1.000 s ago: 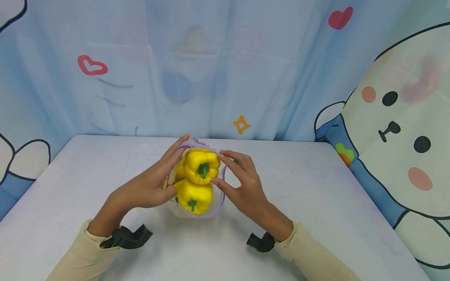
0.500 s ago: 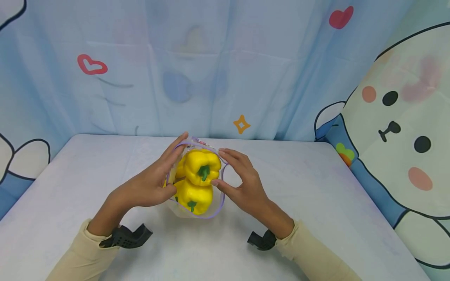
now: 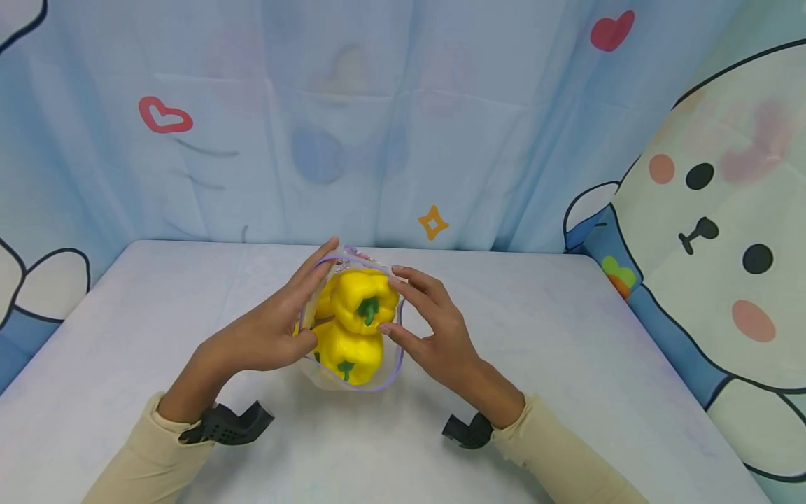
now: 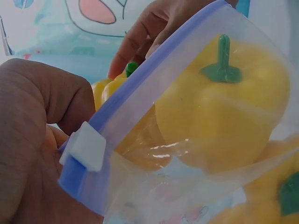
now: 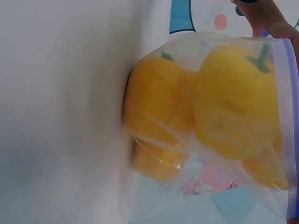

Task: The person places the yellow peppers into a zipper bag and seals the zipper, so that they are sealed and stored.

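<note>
A clear zip bag [image 4: 140,191] with a purple rim stands on the table, mouth open, with several yellow bell peppers inside. My left hand [image 3: 267,329] holds the bag's left rim, near the white slider [image 4: 88,147]. At the mouth, the upper bell pepper [image 3: 359,290] sits above another bell pepper [image 3: 346,357], stems facing me. My right hand [image 3: 437,329] reaches in from the right, thumb and fingertips on the upper pepper's right side. How far its fingers go round that pepper is partly hidden. Through the plastic, more yellow peppers [image 5: 156,100] show low in the bag.
A white table [image 3: 554,336] spreads around the bag. Behind it hangs a light blue curtain [image 3: 252,161] with cartoon prints. Black wrist mounts [image 3: 233,425] sit on both forearms, by beige sleeves [image 3: 147,455].
The upper bell pepper has shifted slightly right and down. My right fingertips lifted a little, then came back onto it. My left hand stays in place on the rim.
</note>
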Demonstrator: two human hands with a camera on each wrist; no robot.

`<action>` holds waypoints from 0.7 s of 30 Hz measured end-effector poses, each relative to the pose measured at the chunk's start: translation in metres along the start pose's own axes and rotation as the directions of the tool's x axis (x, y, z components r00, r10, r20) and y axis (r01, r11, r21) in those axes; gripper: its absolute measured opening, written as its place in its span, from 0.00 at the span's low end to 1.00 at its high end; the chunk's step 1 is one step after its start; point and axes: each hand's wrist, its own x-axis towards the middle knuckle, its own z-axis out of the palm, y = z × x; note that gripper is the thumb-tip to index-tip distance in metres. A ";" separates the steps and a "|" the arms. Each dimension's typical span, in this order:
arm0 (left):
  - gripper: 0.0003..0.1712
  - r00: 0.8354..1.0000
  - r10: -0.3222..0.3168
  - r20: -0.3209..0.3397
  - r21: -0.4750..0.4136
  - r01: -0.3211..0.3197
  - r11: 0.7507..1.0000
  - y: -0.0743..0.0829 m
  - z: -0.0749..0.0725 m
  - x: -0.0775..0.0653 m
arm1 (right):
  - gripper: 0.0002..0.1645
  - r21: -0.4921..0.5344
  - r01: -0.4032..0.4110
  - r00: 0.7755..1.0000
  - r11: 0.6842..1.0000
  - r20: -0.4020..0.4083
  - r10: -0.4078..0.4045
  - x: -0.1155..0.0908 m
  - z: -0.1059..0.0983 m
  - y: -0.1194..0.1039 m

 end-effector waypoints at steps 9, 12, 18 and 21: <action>0.54 1.000 0.017 0.013 0.034 -0.018 0.999 0.004 0.004 0.001 | 0.32 -0.119 0.122 0.992 0.985 0.007 -0.122 0.000 0.000 0.002; 0.54 0.999 0.029 0.016 0.050 -0.030 0.998 0.006 0.005 0.001 | 0.31 -0.190 0.138 0.990 0.972 0.002 -0.140 0.000 0.001 0.001; 0.55 0.999 0.043 0.013 0.063 -0.044 0.997 0.006 0.006 0.001 | 0.28 -0.219 0.217 0.975 0.951 -0.003 -0.223 0.001 0.002 0.000; 0.55 0.999 0.048 0.012 0.064 -0.048 0.997 0.006 0.006 0.002 | 0.28 -0.197 0.236 0.971 0.952 0.008 -0.239 0.001 0.002 -0.001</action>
